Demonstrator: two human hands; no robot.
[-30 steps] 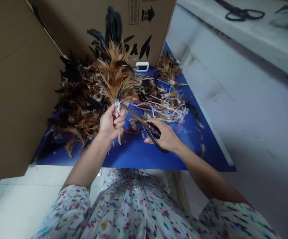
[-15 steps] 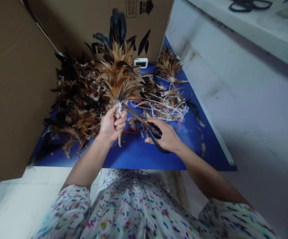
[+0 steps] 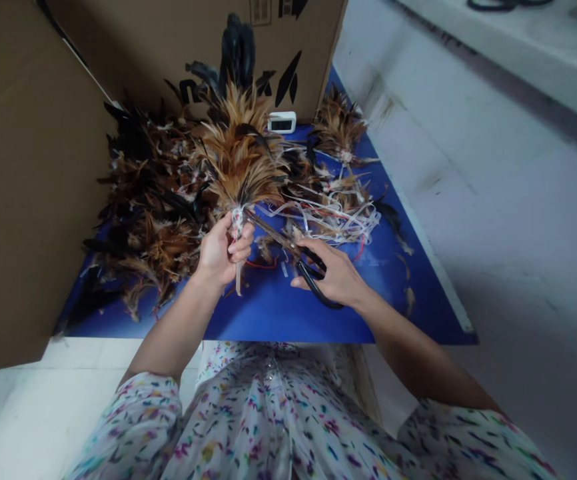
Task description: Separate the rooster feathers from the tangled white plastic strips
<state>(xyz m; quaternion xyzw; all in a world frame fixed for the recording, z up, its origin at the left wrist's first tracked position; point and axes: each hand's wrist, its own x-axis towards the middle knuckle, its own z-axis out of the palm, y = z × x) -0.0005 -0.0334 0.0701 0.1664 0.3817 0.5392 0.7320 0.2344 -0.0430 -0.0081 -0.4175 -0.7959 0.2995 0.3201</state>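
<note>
My left hand (image 3: 222,250) is closed around the bound lower end of a feather bunch (image 3: 243,153), held upright over the blue table. Its plumes are golden brown, with dark feathers at the top, and white binding wraps its base. A stem end pokes out below my fist. My right hand (image 3: 336,272) grips black-handled scissors (image 3: 313,275). Their blades point up and left, with the tips at the bunch's bound base, beside my left fingers. Whether the blades touch the binding I cannot tell.
Loose brown and black feathers (image 3: 153,247) are heaped on the left of the blue table (image 3: 273,317). White ties (image 3: 346,223) lie tangled on the right, below another small bunch (image 3: 338,130). A small white device (image 3: 282,123) stands before a cardboard box (image 3: 298,40). A wall (image 3: 418,133) borders the right.
The camera view has shifted slightly. My hands, the feather bunch and the scissors keep almost the same positions.
</note>
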